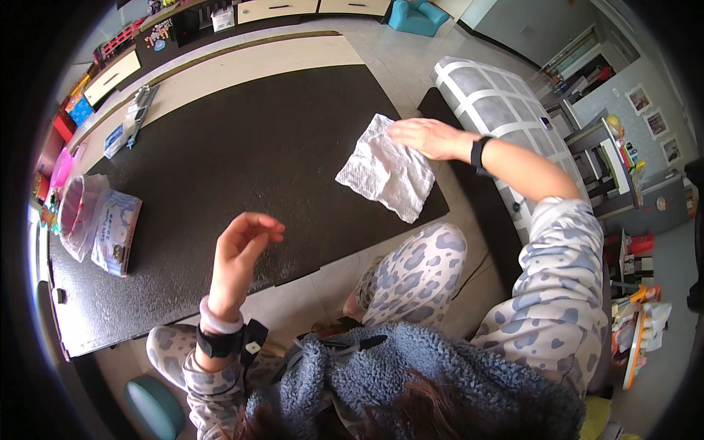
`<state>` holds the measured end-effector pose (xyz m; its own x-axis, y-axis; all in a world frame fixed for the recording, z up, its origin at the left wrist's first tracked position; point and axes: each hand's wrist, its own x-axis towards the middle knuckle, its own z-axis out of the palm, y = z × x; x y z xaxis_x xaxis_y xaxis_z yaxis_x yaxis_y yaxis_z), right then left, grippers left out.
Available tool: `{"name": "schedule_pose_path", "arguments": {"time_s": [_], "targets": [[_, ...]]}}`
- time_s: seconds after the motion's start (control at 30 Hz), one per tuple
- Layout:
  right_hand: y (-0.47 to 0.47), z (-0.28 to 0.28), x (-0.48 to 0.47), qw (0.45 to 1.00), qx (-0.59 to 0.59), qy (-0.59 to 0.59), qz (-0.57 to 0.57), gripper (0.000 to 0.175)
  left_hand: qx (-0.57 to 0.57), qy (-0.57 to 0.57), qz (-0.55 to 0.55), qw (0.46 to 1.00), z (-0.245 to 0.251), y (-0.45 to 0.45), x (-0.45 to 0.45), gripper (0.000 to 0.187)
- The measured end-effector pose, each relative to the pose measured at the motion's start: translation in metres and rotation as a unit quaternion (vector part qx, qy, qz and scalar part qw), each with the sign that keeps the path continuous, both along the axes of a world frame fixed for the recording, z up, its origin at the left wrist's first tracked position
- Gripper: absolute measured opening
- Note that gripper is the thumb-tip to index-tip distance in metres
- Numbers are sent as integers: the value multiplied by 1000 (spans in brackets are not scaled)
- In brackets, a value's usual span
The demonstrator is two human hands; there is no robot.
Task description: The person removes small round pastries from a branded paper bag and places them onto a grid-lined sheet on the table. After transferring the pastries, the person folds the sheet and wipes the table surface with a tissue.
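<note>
A crumpled white cloth (388, 170) lies spread on the right end of a dark tabletop (231, 143). My right hand (421, 137) rests over the cloth's upper right edge, palm down, fingers pointing left; whether the fingers grip it cannot be told. Above the table's near edge is my left hand (247, 242), its fingers loosely curled and apart from the thumb, with nothing in it. Each wrist wears a black strap, and the left one also has a pale ring-shaped band.
At the table's left end stand a pack of soft tissues (116, 234) and a plastic-lined basket (82, 217). A small blue-and-white pack (115, 141) lies near the far left edge. A sofa with a grey checked cover (495, 93) is to the right, a teal stool (154, 408) below left.
</note>
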<state>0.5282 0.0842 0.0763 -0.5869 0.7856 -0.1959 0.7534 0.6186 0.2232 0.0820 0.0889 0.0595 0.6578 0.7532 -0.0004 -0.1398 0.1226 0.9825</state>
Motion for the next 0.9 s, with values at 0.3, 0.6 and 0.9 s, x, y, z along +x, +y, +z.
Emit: {"name": "schedule_pose_path", "arguments": {"time_s": [0.3, 0.6, 0.9], "targets": [[12, -106, -89, 753, -3, 191, -630, 86, -72, 12, -1, 997, -3, 4, -8, 21], [72, -102, -34, 819, 91, 154, -545, 73, -94, 12, 38, 995, 1, 10, -12, 19], [170, -112, 17, 852, 98, 206, -471, 65, 14, 69, 112, 991, 13, 34, -19, 30]]}}
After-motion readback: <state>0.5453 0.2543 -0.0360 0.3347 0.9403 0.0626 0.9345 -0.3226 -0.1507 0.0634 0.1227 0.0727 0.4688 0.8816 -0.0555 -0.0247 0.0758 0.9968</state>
